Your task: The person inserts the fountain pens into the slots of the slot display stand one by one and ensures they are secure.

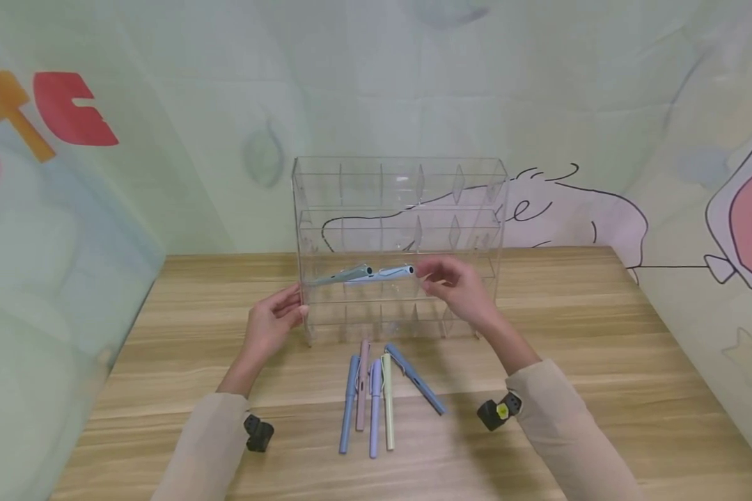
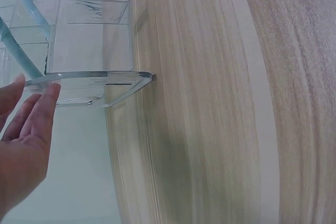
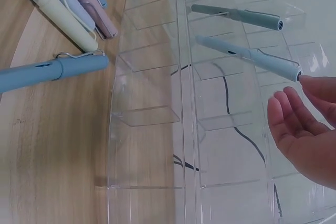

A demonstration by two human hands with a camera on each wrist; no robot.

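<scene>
A clear acrylic pen rack [image 1: 400,298] with several compartments stands upright on the table. My left hand [image 1: 274,319] rests its fingertips against the rack's left side, with fingers mostly straight, as the left wrist view also shows. Inside the rack lie a grey-green pen [image 1: 345,275] and a light blue pen [image 1: 385,273], both slanting with their cap ends toward the right. My right hand [image 1: 457,285] is at the light blue pen's cap end. In the right wrist view its thumb tip [image 3: 307,81] touches that end, while the other fingers are loosely bent below, apart from the pen.
In front of the rack several pens lie on the wooden table [image 1: 225,355]: a blue pen [image 1: 349,403], a mauve pen [image 1: 362,386], a lavender pen [image 1: 375,410], a pale green pen [image 1: 388,403] and a slanted blue pen [image 1: 416,379]. A printed backdrop [image 1: 213,139] hangs close behind.
</scene>
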